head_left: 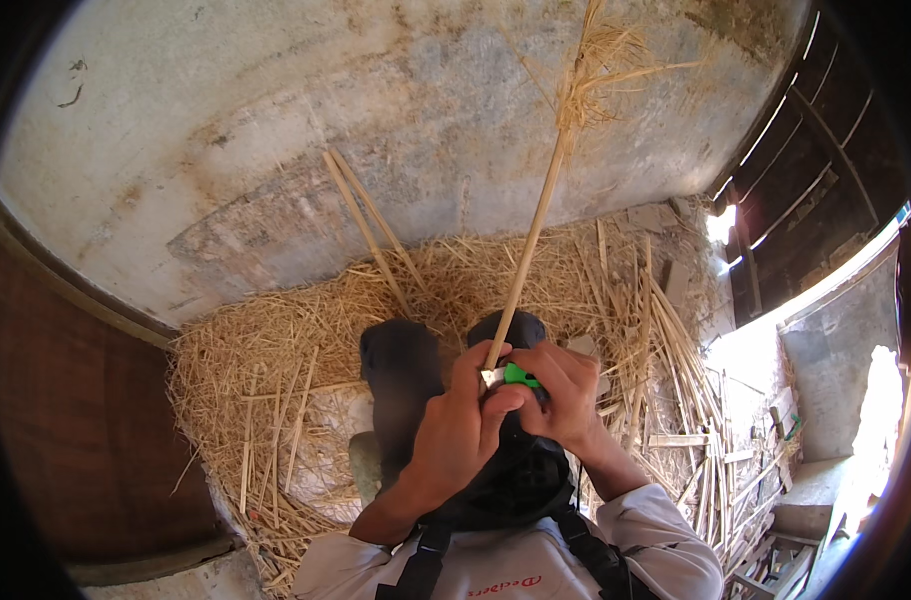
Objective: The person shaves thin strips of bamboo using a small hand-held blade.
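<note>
Both hands meet over my lap at the near end of a long thin wooden stick [536, 220]. My left hand [456, 430] is closed round the stick's end, its thumb close to the blade. In my right hand [566, 390] is a green-handled utility knife [519, 376], its short metal blade against the stick. The stick slants up and away from me toward the wall. At its far part hangs a tuft of pale dry shavings [601, 80], with curled strips sticking out sideways.
Straw and shavings [266, 350] cover the floor around my legs. Two sticks [361, 225] lean on the stained wall [406, 120] ahead. Many long sticks [676, 370] lie piled at the right. A brown panel [66, 400] stands at the left, and bright light enters at the right.
</note>
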Demonstrator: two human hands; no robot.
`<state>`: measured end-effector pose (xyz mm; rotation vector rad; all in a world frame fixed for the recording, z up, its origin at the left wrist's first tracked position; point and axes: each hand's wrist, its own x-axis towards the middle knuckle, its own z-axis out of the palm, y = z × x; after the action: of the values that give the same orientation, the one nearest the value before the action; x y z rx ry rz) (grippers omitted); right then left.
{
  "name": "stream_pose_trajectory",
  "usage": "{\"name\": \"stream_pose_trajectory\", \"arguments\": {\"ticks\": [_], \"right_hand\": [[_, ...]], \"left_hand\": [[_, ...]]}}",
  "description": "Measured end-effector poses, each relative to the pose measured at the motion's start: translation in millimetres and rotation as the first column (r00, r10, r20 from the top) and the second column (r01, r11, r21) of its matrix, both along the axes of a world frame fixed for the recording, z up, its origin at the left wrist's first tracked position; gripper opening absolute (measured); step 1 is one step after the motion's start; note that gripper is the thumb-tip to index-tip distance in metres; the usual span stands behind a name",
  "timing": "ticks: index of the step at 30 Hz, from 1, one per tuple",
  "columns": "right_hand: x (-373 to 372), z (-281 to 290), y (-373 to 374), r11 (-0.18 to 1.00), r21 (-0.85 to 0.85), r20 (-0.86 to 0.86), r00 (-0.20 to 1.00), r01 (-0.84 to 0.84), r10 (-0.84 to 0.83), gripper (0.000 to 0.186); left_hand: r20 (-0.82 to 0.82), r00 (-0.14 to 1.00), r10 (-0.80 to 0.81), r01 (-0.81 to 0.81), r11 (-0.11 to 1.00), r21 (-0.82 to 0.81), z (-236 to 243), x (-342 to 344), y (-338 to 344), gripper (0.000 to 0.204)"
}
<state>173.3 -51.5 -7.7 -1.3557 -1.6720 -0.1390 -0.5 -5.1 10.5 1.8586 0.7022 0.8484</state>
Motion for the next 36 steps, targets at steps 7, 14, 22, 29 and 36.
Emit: {"name": "stream_pose_trajectory", "arguments": {"ticks": [7,14,22,29,36], "right_hand": [[-7,-11,1,0.988,-0.048,-0.337,0.933,-0.149,0.125,0.031],[4,-22,-5,0.918,-0.188,-0.521,0.828,-0.348,0.208,0.046],[16,-18,-9,0.899,-0.015,-0.850,0.479,-0.438,0.219,0.049],[3,10,17,0.972,-0.164,-0.597,0.801,-0.167,0.037,0.048],[24,6,28,0.958,-0.288,-0.418,0.898,0.010,-0.135,0.045]], "left_hand": [[0.255,0.961,-0.107,0.148,0.978,-0.144,-4,7,7,0.046],[0.349,0.917,-0.194,0.315,0.889,-0.332,-4,2,9,0.053],[0.417,0.881,-0.225,0.362,0.886,-0.288,-24,8,18,0.055],[0.215,0.943,-0.253,0.263,0.964,-0.021,-53,24,27,0.075],[-0.306,0.941,-0.142,0.216,0.951,0.223,-28,7,36,0.043]]}}
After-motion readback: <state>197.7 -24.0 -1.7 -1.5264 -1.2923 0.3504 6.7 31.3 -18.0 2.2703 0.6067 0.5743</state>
